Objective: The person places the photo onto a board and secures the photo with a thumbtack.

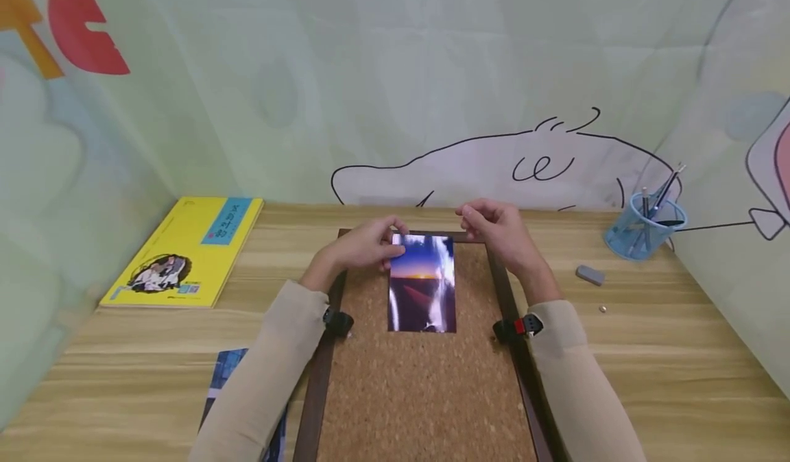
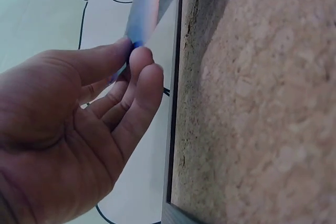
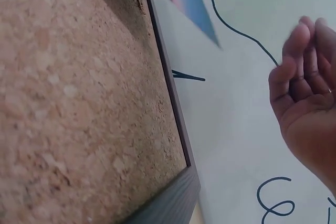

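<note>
A glossy photo print of a sunset sky (image 1: pixel 422 290) is held over the upper part of a dark-framed cork board (image 1: pixel 426 393). My left hand (image 1: pixel 368 242) pinches its upper left corner between thumb and fingers. In the left wrist view the print (image 2: pixel 144 17) stands off the cork, tilted. My right hand (image 1: pixel 498 232) is raised above the board's top right, apart from the print, with fingers curled and thumb near the index finger. Whether a small thing sits between those right fingertips cannot be made out, even in the right wrist view of the hand (image 3: pixel 310 87).
A yellow book (image 1: pixel 191 249) lies at the back left. Another dark blue print (image 1: pixel 227 366) is partly under the left sleeve. To the right are a blue mesh cup of pens (image 1: pixel 642 232), a grey eraser (image 1: pixel 590 275) and a tiny shiny piece (image 1: pixel 603 308). A printed cloth stands behind.
</note>
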{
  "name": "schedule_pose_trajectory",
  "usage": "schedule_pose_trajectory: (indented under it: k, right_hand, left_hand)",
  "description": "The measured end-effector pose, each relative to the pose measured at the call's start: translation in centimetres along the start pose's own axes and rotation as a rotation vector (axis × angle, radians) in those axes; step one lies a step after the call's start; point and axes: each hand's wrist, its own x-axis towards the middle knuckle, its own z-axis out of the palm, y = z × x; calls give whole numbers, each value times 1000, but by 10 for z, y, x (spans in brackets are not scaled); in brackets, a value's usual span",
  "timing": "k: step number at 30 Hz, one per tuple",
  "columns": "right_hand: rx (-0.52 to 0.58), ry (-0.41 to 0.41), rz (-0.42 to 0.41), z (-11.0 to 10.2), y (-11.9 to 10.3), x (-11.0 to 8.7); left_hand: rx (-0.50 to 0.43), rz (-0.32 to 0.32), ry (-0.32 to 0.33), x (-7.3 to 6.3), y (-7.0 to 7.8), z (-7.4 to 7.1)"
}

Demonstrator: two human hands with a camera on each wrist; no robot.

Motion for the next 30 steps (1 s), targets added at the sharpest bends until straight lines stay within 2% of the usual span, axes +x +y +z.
schedule_pose_trajectory:
  k: [9, 17, 20, 25, 30]
  right_hand:
    - [-84, -18, -11, 0, -1, 3]
    - [-46, -68, 14, 2, 1, 0]
    - [-8, -63, 21, 4, 2, 0]
    - [13, -25, 17, 5, 3, 2]
    - [33, 6, 16, 6, 6, 2]
  left_hand:
    - [62, -13, 42, 3, 2, -3]
    - [78, -10, 19, 1, -2, -2]
    - [164, 13, -10, 2, -2, 0]
    - [338, -4, -66, 3, 0, 5]
    - [376, -64, -78, 3, 2, 12]
